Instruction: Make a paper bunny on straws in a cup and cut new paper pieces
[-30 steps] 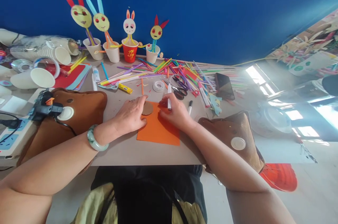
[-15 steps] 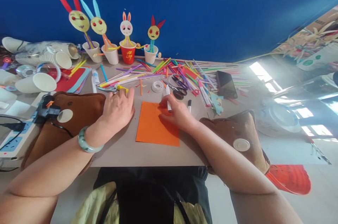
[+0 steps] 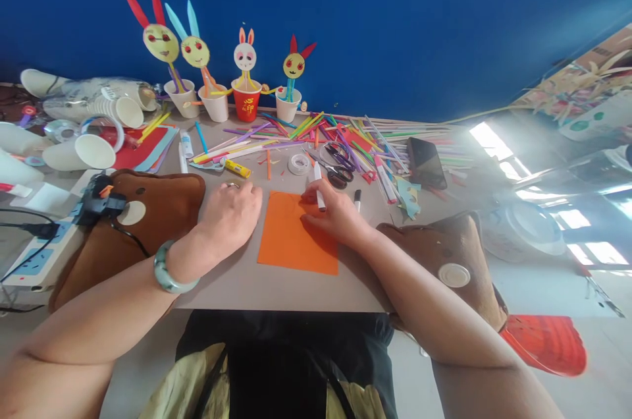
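An orange paper sheet (image 3: 291, 241) lies flat on the table in front of me. My right hand (image 3: 338, 211) rests over its right part, closed around a white marker (image 3: 317, 175) that slants up between thumb and fingers. Just left of the sheet, my left hand (image 3: 232, 216) lies on the table with its fingers curled under; their tips are hidden. Beyond it is a yellow glue stick (image 3: 237, 168), apart from the fingers. A black marker cap (image 3: 357, 199) stands right of my right hand.
Colored sticks (image 3: 257, 144), scissors (image 3: 340, 167), a tape roll (image 3: 299, 164) and a phone (image 3: 427, 163) lie farther back. Cup figures, one in a red cup (image 3: 247, 105), line the blue wall. Brown cushions (image 3: 170, 198) flank the work area; a power strip (image 3: 42, 251) is at left.
My left hand has drawn back from the yellow glue stick toward the orange sheet, and its fingers have curled. My right hand keeps the marker at the sheet. The view has shifted slightly.
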Demonstrator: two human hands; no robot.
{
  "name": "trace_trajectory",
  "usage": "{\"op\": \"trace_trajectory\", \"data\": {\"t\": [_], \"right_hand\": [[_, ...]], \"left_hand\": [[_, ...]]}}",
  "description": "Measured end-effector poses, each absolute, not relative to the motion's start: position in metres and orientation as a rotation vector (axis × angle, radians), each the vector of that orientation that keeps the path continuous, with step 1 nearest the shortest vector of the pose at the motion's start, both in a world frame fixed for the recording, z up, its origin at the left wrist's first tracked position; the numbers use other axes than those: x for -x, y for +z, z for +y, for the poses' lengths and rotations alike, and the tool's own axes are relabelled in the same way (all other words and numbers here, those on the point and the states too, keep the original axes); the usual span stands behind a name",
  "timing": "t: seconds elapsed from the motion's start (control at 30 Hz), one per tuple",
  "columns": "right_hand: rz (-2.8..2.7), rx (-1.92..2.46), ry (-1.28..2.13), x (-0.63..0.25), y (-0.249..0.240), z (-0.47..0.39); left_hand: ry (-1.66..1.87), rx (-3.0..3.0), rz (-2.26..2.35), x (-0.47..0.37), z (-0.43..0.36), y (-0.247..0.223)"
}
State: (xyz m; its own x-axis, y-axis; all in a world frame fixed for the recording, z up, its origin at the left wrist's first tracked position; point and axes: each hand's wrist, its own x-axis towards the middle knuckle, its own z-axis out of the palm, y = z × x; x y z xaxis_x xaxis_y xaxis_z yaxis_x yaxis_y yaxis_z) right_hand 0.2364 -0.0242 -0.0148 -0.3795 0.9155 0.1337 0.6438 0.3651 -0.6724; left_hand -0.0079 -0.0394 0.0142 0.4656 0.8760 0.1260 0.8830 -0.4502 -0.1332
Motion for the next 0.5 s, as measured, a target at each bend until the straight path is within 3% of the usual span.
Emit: {"op": "trace_trajectory", "data": {"t": [0.5], "right_hand": [[-2.096,1.341,0.757,-0.235,-0.016,-0.026]], "left_hand": [[-0.131,3.015,-0.645,-0.018,-0.078,-0.006]]}}
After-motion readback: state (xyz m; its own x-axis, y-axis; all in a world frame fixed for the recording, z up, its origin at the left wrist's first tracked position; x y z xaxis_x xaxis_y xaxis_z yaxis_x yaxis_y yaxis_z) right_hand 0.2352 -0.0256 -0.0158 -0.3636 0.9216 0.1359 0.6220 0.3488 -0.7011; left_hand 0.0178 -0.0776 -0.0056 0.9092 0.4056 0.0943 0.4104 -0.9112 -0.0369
